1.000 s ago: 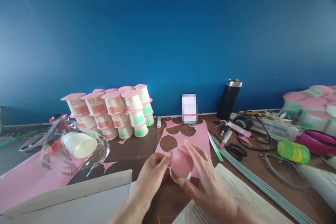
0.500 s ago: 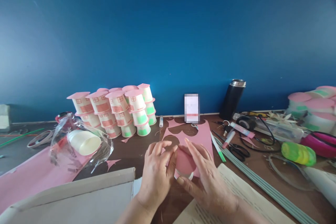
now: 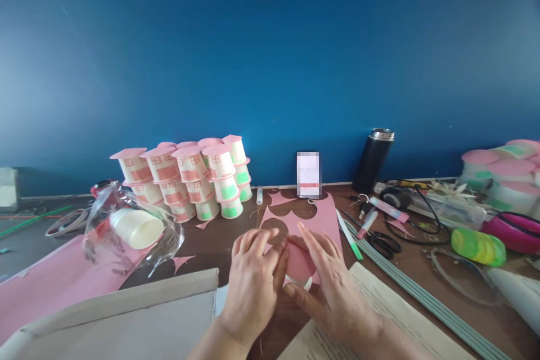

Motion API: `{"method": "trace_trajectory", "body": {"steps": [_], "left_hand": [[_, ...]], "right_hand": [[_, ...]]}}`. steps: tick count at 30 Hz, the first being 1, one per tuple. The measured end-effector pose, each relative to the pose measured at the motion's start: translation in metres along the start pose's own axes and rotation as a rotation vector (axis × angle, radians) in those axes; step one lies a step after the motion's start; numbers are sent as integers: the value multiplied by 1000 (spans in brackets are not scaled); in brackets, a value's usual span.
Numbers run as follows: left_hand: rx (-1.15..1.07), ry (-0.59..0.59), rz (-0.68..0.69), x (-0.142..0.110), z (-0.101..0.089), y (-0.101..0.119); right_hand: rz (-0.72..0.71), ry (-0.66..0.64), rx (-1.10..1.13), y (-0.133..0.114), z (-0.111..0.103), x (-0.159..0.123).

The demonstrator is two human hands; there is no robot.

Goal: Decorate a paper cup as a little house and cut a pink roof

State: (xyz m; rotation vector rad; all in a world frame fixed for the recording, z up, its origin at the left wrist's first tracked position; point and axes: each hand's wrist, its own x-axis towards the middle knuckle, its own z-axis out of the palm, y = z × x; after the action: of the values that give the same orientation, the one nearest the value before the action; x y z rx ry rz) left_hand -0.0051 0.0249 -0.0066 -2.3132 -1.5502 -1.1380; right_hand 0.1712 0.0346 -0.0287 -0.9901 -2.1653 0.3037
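Note:
Between my two hands is a white paper cup (image 3: 304, 283) with a round pink paper disc (image 3: 301, 261) on top; much of both is hidden by the fingers. My left hand (image 3: 255, 270) has its fingers curled, its thumb lying on the disc's left edge. On the other side, my right hand (image 3: 331, 278) curves round the cup, fingers along the far right and thumb at the near side. Beneath and behind lies a pink paper sheet (image 3: 324, 225) with rounded cut-outs.
Decorated paper cups (image 3: 192, 169) with pink tops stand stacked at left, near a plastic bag of cups (image 3: 135, 228). A cardboard box (image 3: 126, 315) is at front left. Rightward lie scissors (image 3: 383, 244), glue sticks (image 3: 388, 209), grey-green rods (image 3: 422, 287) and a black flask (image 3: 373, 160).
My left thumb has slid slightly right over the pink disc. The right hand keeps nearly the same place, and the cup stays between the hands.

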Motion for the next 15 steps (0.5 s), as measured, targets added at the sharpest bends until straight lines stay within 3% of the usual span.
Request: {"method": "trace_trajectory", "body": {"steps": [15], "left_hand": [[92, -70, 60, -8, -6, 8]], "right_hand": [[-20, 16, -61, 1, 2, -2]]}}
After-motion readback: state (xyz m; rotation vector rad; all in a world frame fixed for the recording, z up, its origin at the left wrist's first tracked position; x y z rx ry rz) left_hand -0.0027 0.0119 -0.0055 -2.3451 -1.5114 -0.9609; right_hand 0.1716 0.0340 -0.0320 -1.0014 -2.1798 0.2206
